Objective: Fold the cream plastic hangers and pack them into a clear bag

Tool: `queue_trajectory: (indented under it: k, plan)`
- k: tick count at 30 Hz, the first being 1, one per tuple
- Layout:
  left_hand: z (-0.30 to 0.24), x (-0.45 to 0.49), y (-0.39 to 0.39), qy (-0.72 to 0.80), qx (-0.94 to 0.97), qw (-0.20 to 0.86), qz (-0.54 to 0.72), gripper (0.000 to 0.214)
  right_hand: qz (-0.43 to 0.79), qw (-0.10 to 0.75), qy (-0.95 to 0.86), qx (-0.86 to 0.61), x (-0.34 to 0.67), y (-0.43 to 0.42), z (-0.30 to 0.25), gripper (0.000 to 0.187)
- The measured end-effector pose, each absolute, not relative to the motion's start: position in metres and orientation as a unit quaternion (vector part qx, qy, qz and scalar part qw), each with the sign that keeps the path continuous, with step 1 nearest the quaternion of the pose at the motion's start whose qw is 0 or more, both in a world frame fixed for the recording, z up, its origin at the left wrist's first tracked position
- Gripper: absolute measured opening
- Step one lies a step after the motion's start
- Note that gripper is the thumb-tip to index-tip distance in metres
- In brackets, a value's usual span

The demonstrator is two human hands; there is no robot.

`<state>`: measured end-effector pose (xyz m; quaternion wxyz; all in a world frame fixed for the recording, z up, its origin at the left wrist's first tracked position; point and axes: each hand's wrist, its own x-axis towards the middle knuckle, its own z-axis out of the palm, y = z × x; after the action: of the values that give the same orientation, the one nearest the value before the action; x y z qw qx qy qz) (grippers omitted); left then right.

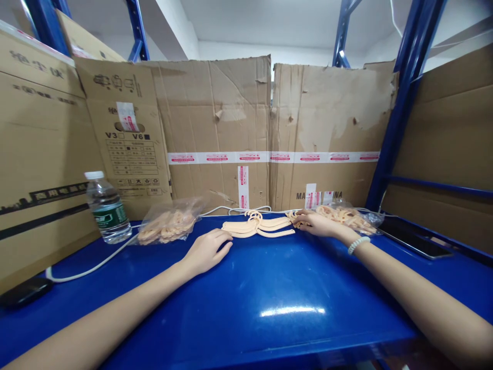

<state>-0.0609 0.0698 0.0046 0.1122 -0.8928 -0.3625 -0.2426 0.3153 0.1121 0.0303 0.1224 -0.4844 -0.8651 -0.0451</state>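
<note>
A small stack of beige plastic hangers (257,226) lies on the blue shelf surface (269,288), hooks pointing away from me. My left hand (209,248) rests palm down just left of the stack, fingers loosely curled and empty. My right hand (316,222) lies at the stack's right end, fingertips touching the hanger ends, with a pale bead bracelet (358,244) on the wrist. Beyond the right hand sits a clear bag of beige parts (348,216). Another clear bag of beige parts (168,225) lies to the left of the stack.
A water bottle (107,208) stands at the left, with a white cable (96,264) running past it. A black device (25,291) lies at the far left and a dark phone (414,241) at the right. Cardboard boxes (215,128) wall the back and sides, and a blue rack post (400,108) stands right.
</note>
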Motion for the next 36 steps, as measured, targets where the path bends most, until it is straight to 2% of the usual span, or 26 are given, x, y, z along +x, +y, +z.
queue_trajectory:
  k: [17,23,27,36]
  plan:
    - [0.003,-0.062,0.071,-0.364,-0.892,0.106,-0.245,0.021,-0.041,0.133,-0.862,-0.488,0.316,0.123,0.019,0.023]
    - [0.003,-0.062,0.071,-0.364,-0.891,0.108,-0.249,0.02,-0.071,0.167,-0.84,-0.512,0.323,0.122,0.028,0.031]
    - [0.003,-0.062,0.071,-0.368,-0.889,0.109,-0.252,0.019,-0.086,0.186,-0.819,-0.536,0.329,0.121,0.037,0.026]
    - [-0.002,-0.064,0.076,-0.383,-0.88,0.113,-0.258,0.02,-0.058,0.148,-0.82,-0.55,0.332,0.115,0.047,0.026]
